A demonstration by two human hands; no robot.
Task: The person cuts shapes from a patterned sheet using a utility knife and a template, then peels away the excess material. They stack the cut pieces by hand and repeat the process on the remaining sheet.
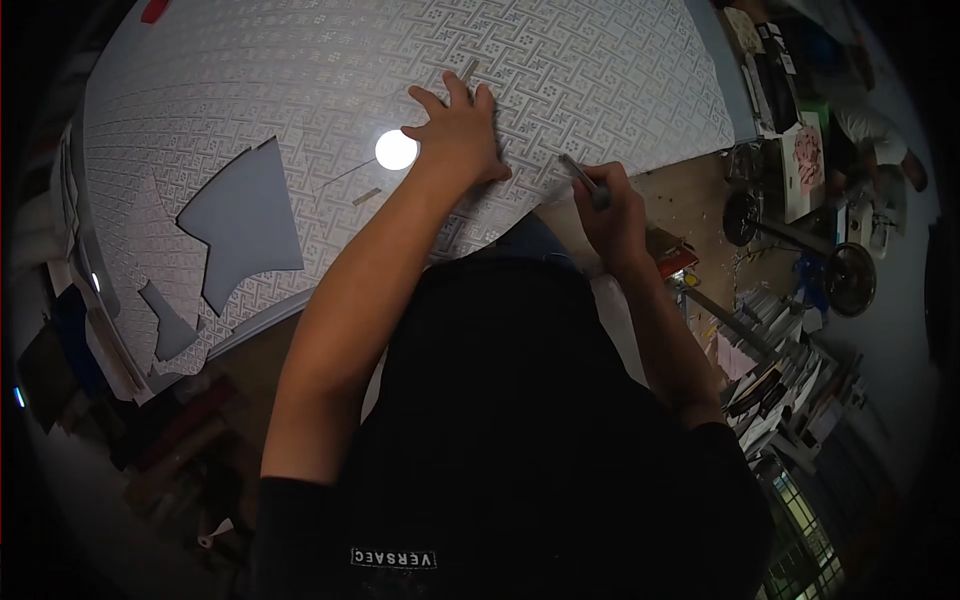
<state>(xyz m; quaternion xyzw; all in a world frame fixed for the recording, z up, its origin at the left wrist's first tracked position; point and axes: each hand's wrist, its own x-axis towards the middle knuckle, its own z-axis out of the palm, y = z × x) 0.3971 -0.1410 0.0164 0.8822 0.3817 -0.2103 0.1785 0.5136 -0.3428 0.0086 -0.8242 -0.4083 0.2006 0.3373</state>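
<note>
Patterned silvery sheet material [600,80] covers the table before me. My left hand [458,135] presses on it with the fingers spread, holding nothing. Under or just beyond its fingertips shows the end of a narrow metallic strip [469,70]. My right hand [612,215] is closed around a small grey tool [588,183], whose tip points at the sheet near its front edge. A bright round light [397,150] shows beside my left wrist. Further left, a cut-out in the sheet shows a smooth grey-blue surface [245,220], with a smaller grey-blue patch [172,325] below it.
A red object [154,11] lies at the table's far left corner. To the right stand stools with round dark bases [850,279], a pile of cut scraps [790,370] and a red box [672,260] on the floor. Another person [880,140] is at the upper right.
</note>
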